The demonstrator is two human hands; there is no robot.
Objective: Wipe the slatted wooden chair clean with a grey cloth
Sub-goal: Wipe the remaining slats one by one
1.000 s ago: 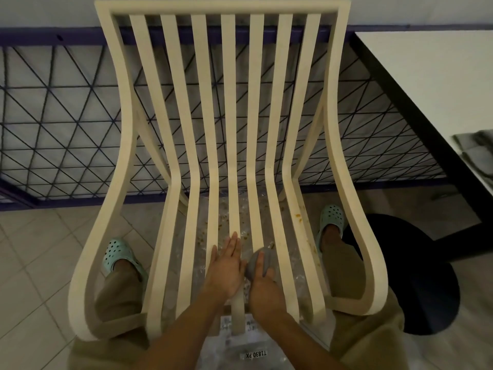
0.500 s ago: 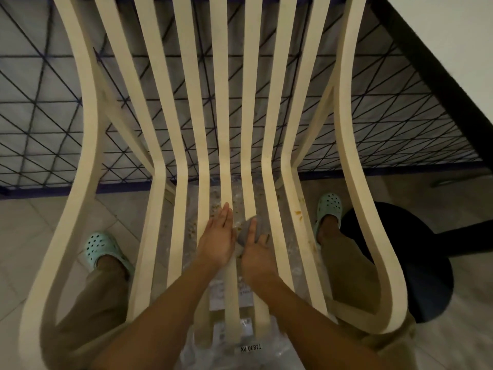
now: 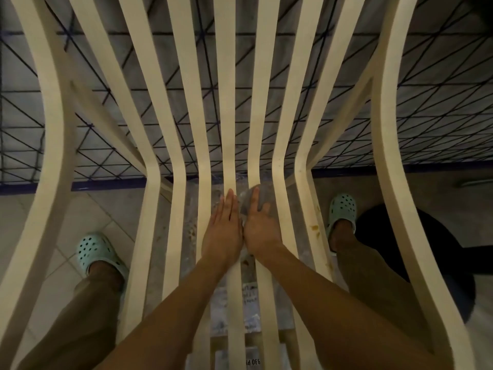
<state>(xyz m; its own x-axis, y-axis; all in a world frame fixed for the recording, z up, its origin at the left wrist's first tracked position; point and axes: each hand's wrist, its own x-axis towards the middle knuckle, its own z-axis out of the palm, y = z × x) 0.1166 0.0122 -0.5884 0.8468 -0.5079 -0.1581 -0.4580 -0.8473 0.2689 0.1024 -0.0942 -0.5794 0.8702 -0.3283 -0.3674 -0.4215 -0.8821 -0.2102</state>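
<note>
Person stands astride the chair (image 3: 229, 102), leaning over the seat. Left hand (image 3: 222, 231) lies flat on a middle slat, fingers straight and together. Right hand (image 3: 260, 228) is just beside it, fingers curled over the grey cloth (image 3: 264, 194), bunched against the next slat near the seat's bend. Orange stains (image 3: 314, 228) further right.

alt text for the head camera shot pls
Seen from above, a person's right hand presses a grey cloth onto a seat slat of a pale slatted wooden chair, with the left hand flat on the slat beside it. A slat further right bears orange stains; mint clogs stand on the tiled floor.
</note>
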